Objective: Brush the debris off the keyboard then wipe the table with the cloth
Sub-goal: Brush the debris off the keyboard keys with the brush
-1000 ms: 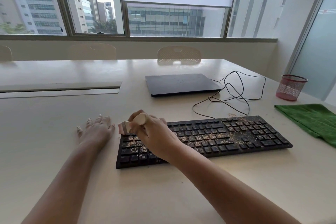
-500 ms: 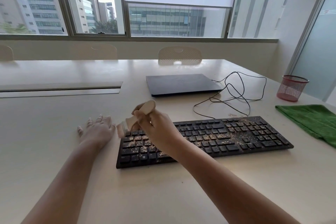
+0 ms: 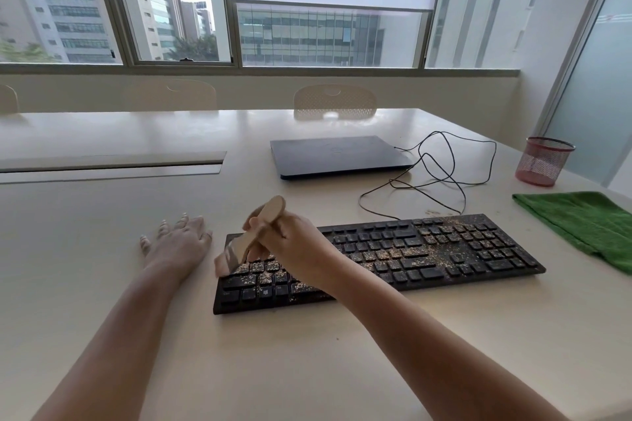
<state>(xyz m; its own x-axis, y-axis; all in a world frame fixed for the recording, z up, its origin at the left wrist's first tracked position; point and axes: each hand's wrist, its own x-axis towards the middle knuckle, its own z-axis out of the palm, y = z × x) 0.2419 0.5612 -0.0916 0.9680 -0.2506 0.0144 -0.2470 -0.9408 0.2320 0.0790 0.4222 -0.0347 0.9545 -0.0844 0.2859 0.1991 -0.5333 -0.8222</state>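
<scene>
Gripping brush [image 3: 254, 234] over keyboard [image 3: 427, 249], right hand [image 3: 294, 243], left hand [image 3: 178, 244] flat on table [image 3: 307, 369]

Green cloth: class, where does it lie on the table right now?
In the head view, the folded green cloth lies at the table's right edge, beside the black keyboard, just before the red mesh cup.
</scene>
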